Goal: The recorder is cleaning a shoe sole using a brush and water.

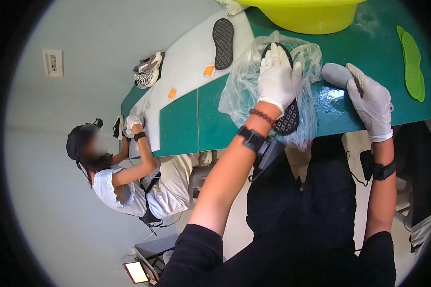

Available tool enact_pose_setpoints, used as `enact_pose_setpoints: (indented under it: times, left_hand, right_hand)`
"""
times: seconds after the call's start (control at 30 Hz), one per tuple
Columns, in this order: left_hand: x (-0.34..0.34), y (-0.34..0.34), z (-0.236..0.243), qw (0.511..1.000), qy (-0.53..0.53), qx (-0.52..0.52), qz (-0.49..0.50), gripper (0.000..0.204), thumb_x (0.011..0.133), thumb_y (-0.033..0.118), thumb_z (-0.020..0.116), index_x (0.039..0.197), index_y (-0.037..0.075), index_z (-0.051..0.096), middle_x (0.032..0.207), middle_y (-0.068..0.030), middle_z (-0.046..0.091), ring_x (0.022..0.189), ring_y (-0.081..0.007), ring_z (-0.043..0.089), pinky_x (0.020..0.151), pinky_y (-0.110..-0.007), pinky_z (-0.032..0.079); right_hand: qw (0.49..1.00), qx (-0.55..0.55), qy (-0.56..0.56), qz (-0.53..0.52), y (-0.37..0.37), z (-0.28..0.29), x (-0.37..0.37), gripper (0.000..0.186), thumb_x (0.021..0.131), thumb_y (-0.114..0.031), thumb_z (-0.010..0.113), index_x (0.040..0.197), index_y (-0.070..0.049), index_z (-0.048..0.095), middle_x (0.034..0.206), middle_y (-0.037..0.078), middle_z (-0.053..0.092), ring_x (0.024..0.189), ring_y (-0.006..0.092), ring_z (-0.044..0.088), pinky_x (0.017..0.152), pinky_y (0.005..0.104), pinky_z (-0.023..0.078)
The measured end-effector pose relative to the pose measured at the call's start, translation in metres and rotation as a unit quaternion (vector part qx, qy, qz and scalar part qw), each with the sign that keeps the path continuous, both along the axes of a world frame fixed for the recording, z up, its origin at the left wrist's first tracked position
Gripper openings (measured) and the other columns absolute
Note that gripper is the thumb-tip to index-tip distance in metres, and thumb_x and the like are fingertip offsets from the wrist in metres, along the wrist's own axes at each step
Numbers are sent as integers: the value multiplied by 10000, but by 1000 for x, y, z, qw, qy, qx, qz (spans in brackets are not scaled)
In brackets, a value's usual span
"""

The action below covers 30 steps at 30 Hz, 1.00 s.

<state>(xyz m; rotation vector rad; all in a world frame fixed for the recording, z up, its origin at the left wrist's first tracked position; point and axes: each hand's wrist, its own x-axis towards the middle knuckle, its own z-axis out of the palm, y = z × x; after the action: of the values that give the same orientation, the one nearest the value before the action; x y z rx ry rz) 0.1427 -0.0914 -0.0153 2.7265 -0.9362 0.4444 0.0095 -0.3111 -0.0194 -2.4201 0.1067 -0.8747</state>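
My left hand (279,76), in a white glove, lies with flat, extended fingers on a black patterned shoe sole (287,120). The sole rests on a crumpled clear plastic bag (237,93) on the green table (178,125). To the right, my right hand (368,98), also gloved, grips a grey, smooth, rounded oblong object (335,74) at the table surface, beside a shiny wet-looking patch.
A yellow basin (306,14) stands behind the bag; green insoles (411,64) lie at right. A white board (196,48) bears another black sole (223,44) and orange packets (209,71). Shoes (148,69) sit at left, where a co-worker (122,191) works with gloved hands.
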Motion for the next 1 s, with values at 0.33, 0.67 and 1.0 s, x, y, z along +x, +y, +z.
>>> enact_pose_setpoints:
  times: [0.33, 0.67, 1.0]
  left_hand:
    - [17, -11, 32, 997, 79, 8, 13, 632, 1028, 390, 447, 1373, -137, 473, 1404, -354, 499, 1315, -448, 490, 1129, -454, 374]
    - [36, 12, 22, 982, 172, -64, -37, 613, 1037, 399, 437, 1403, -91, 484, 1404, -312, 527, 1322, -429, 499, 1132, -446, 375]
    - [-46, 39, 2, 993, 73, -16, -93, 725, 1049, 428, 387, 1510, -125, 297, 1575, -339, 287, 1476, -461, 282, 1224, -494, 197]
  right_hand:
    - [1000, -11, 23, 3, -3, 0, -4, 325, 938, -215, 629, 1238, -110, 700, 918, 151, 730, 773, 303, 713, 722, 370, 562]
    - [999, -6, 52, -10, 1, 6, -4, 321, 938, -218, 619, 1229, -111, 702, 930, 159, 732, 794, 315, 717, 730, 386, 565]
    - [1000, -13, 14, 1, 0, 3, -2, 335, 932, -226, 612, 1228, -100, 706, 946, 166, 733, 810, 328, 718, 742, 400, 570]
